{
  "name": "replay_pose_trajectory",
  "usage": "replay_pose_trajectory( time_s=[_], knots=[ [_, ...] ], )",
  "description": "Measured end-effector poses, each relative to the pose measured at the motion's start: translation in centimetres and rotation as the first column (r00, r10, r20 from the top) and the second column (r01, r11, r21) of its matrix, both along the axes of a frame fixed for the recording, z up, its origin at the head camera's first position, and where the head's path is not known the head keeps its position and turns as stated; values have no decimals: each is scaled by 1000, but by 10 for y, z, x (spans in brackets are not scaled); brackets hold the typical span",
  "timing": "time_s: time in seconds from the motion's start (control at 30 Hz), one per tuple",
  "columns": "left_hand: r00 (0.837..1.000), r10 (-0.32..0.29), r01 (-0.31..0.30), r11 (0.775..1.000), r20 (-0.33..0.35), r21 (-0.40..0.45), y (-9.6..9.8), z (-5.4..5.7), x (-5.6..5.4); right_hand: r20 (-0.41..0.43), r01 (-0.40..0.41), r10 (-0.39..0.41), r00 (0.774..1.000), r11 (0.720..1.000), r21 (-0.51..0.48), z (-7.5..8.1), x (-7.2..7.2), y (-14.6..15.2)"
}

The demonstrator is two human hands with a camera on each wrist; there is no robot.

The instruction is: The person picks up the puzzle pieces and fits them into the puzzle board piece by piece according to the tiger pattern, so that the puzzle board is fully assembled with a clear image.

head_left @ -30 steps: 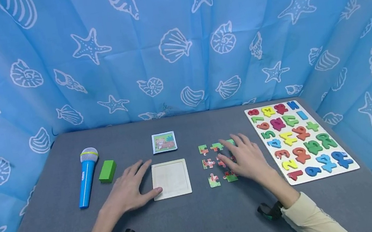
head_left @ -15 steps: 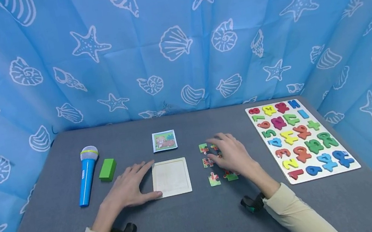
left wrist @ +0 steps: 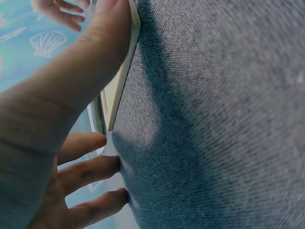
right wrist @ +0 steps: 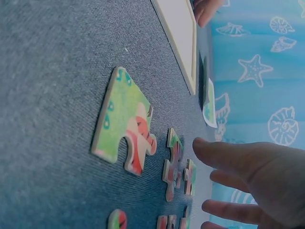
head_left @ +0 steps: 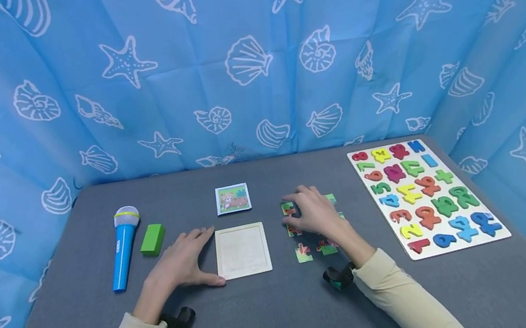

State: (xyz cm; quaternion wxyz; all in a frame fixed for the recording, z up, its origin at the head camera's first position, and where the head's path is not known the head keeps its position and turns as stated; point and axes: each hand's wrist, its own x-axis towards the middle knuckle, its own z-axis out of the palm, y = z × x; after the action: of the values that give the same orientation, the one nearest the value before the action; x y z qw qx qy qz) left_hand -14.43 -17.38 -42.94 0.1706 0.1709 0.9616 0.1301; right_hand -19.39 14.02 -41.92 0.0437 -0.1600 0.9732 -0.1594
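My left hand (head_left: 180, 261) lies spread at the left side of a shallow square wooden puzzle tray (head_left: 242, 251). In the left wrist view its thumb (left wrist: 102, 45) is right at the tray's edge, and the other fingers extend to the cloth. Further right, my right hand (head_left: 316, 212) hovers over loose jigsaw pieces laid out in rows, thumb and fingers apart around the upper left ones. A corner piece (right wrist: 121, 121), green with red and pink, lies nearest in the right wrist view. Nothing shows between the right fingers, and the hand hides several middle pieces.
Behind the tray lies a small picture card (head_left: 233, 198). A blue toy microphone (head_left: 124, 250) and a green block (head_left: 152, 240) are on the left. At right is a white number board (head_left: 431, 198) with colourful numerals. A blue shell-print curtain (head_left: 252, 92) hangs behind the grey table.
My right hand has moved left across the jigsaw pieces, uncovering the right-hand ones. My left thumb has drawn back slightly to the tray's edge.
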Motion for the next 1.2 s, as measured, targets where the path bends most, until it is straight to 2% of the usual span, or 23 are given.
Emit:
replay_pose_trajectory(
  time_s=[0.3,0.6,0.97,1.2],
  knots=[
    [1000,9,-9,1000,15,-12,2,1,-2,36,5,-5,999,1000,-1,-6,-8,-4],
    [1000,25,-25,999,2,-35,5,0,-4,-7,20,-20,1000,1000,-9,-9,-10,-5],
    [999,38,-37,994,4,-98,11,3,-8,12,2,-2,1000,998,-58,-10,-14,-8],
    [999,34,-35,997,-14,-63,9,3,-6,-17,-12,11,1000,998,-58,-10,-14,-11]
  ],
)
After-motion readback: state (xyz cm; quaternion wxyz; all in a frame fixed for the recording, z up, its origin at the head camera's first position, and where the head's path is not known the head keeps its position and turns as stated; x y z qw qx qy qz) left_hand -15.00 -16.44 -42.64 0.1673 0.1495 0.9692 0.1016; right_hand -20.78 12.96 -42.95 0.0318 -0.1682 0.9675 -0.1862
